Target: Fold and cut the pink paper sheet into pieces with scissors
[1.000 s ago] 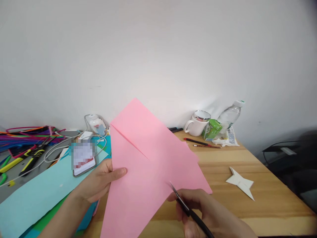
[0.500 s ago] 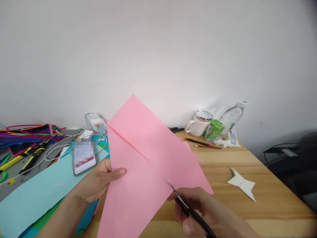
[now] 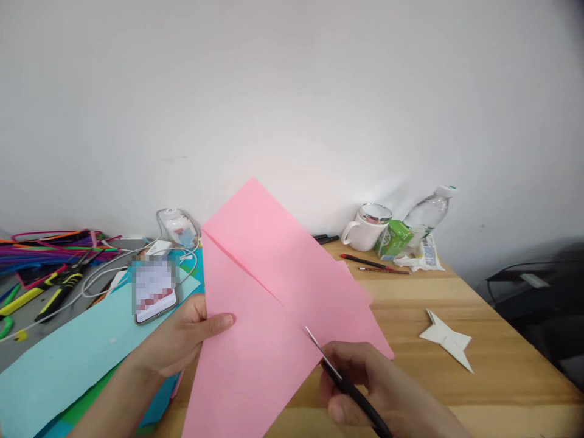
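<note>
A folded pink paper sheet (image 3: 260, 292) is held up over the wooden desk (image 3: 456, 389). My left hand (image 3: 182, 337) pinches its left edge, thumb on the front. My right hand (image 3: 378, 389) is closed on black-handled scissors (image 3: 337, 380), low and to the right. The scissor blades point up and left, with the tip against the paper near the diagonal fold.
Light blue paper (image 3: 68, 359) and a phone (image 3: 155, 289) lie at the left, with cables, pliers (image 3: 59, 289) and coloured sticks behind. A white mug (image 3: 365, 228), green carton (image 3: 390, 238), water bottle (image 3: 426, 213) and pens stand at the back. A white folded paper star (image 3: 447, 340) lies right.
The scissors have crept up and left along the pink paper toward the fold. The paper and my left hand have barely shifted.
</note>
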{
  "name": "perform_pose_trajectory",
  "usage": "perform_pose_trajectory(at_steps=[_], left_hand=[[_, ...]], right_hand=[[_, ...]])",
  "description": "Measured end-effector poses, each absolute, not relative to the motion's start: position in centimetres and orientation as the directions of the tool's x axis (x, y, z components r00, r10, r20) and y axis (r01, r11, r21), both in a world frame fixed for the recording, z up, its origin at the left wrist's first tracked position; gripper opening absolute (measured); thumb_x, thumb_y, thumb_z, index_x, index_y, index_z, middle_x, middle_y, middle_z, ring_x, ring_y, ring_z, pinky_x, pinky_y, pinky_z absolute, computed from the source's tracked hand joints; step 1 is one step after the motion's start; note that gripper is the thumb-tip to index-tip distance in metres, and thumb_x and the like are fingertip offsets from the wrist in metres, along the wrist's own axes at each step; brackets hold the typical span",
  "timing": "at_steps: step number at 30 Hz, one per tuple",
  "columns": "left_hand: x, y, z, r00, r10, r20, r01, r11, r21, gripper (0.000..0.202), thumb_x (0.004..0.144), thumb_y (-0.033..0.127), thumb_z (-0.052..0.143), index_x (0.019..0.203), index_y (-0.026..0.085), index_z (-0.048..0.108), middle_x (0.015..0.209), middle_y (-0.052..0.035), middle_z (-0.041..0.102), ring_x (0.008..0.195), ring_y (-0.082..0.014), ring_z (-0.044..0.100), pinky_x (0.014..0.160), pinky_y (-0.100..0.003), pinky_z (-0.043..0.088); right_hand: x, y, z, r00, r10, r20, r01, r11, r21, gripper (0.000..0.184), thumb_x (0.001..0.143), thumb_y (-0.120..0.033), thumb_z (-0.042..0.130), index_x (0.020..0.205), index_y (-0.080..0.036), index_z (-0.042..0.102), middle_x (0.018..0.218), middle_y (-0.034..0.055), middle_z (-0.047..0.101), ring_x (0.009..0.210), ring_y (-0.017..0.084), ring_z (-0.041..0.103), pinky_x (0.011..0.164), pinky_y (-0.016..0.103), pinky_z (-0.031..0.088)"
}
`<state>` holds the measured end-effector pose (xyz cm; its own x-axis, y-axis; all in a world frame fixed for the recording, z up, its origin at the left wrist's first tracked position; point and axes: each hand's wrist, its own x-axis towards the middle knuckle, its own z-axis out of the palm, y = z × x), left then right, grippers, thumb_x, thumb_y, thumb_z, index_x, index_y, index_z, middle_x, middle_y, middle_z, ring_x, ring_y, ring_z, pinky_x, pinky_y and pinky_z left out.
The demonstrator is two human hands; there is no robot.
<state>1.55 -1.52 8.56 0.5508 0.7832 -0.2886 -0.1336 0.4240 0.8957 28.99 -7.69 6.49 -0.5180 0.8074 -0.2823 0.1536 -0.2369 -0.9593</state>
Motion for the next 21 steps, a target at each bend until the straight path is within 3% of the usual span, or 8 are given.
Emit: perform_pose_trajectory(at_steps=[5, 11, 21], left_hand=[[2.30, -1.78, 9.05, 0.554, 0.778, -0.298, -0.131, 0.435, 0.891, 0.014, 0.080, 0.017, 0.061, 0.087, 0.012, 0.072, 0.084, -0.0119, 0.074, 0.072, -0.0190, 0.069, 0.064, -0.025, 0.055], [2.53, -1.88, 9.23, 0.539, 0.788, -0.298, -0.163, 0.445, 0.880, 0.023, 0.080, 0.013, 0.061, 0.101, 0.017, 0.069, 0.090, -0.0108, 0.074, 0.073, -0.0185, 0.069, 0.064, -0.026, 0.056], [2.37, -2.10, 9.30, 0.542, 0.789, -0.288, -0.195, 0.452, 0.871, 0.024, 0.079, 0.013, 0.062, 0.101, 0.017, 0.069, 0.087, -0.0107, 0.074, 0.072, -0.0184, 0.069, 0.064, -0.026, 0.056]], right_hand=[[28.80, -7.67, 6.07, -0.495, 0.817, -0.296, 0.133, -0.265, -0.955, 0.027, 0.065, -0.032, 0.073, 0.072, -0.014, 0.055, 0.065, -0.0041, 0.048, 0.060, 0.009, 0.043, 0.055, 0.020, 0.034], [28.84, -7.94, 5.58, -0.496, 0.816, -0.296, 0.135, -0.264, -0.955, 0.030, 0.064, -0.037, 0.074, 0.075, -0.014, 0.056, 0.064, -0.0049, 0.044, 0.059, 0.009, 0.039, 0.054, 0.020, 0.030], [28.30, -7.94, 6.42, -0.512, 0.813, -0.277, 0.139, -0.240, -0.961, 0.049, 0.063, -0.059, 0.067, 0.074, -0.013, 0.055, 0.061, -0.0044, 0.039, 0.055, 0.008, 0.033, 0.048, 0.021, 0.024]])
